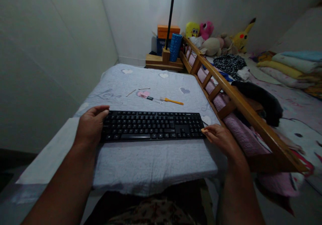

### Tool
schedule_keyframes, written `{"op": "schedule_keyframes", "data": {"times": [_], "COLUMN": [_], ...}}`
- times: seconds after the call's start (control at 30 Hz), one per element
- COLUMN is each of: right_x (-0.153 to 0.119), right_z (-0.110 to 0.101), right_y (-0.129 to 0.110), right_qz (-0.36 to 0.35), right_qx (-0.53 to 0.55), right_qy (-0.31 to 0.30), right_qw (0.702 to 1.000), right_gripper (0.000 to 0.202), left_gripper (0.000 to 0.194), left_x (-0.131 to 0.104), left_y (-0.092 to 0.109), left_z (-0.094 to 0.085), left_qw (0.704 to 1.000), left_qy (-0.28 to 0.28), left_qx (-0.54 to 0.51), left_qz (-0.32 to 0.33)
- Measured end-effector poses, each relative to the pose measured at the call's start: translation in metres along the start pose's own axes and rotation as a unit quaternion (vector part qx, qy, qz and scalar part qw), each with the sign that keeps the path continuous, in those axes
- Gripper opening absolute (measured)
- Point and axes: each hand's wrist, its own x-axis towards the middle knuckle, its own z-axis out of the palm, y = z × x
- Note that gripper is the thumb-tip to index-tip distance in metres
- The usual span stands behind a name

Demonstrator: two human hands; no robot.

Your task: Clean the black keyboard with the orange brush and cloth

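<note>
A black keyboard lies across the cloth-covered table, its keys facing up. My left hand grips the keyboard's left end, with the thumb along its edge. At the right end, my right hand has its fingers pinched on a small orange-tan piece, held against the keyboard's lower right corner. Beyond the keyboard lie a brush with a yellow-orange handle, a thin metal tool with a black grip and two thin sticks, one slanted and one level.
A wooden bed rail runs along the table's right side. Behind the table stand a wooden base with a black pole, a blue roller and an orange box. White paper lies at the left edge. Plush toys sit beyond the rail.
</note>
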Motion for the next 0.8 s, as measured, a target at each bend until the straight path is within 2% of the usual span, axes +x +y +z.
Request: {"op": "schedule_keyframes", "data": {"times": [0.13, 0.2, 0.33, 0.47, 0.6, 0.8], "right_x": [-0.011, -0.014, -0.013, -0.007, -0.006, -0.012], "right_z": [-0.008, -0.009, 0.003, 0.019, 0.023, 0.01], "right_y": [-0.003, -0.008, -0.025, -0.036, -0.03, -0.016], "right_qz": [0.009, 0.004, -0.041, -0.081, -0.084, -0.047], "right_qx": [-0.018, -0.012, 0.017, 0.035, 0.018, -0.013], "right_qy": [-0.043, -0.042, 0.002, 0.005, -0.007, -0.006], "right_qw": [0.999, 0.999, 0.999, 0.996, 0.996, 0.999], "right_gripper": [0.028, 0.028, 0.023, 0.018, 0.016, 0.017], "left_gripper": [0.039, 0.038, 0.036, 0.039, 0.038, 0.037], "left_x": [0.0, -0.001, -0.002, -0.001, -0.002, -0.002], "left_y": [-0.001, 0.0, 0.002, 0.001, 0.001, 0.002], "left_z": [0.0, 0.0, 0.0, 0.001, 0.001, 0.001], "left_qw": [1.0, 1.0, 1.0, 1.0, 1.0, 1.0], "left_qy": [0.0, 0.0, 0.002, 0.002, 0.001, 0.003], "left_qx": [-0.006, -0.008, -0.004, -0.015, -0.011, -0.004], "left_qz": [0.001, 0.0, 0.002, -0.001, -0.002, 0.001]}}
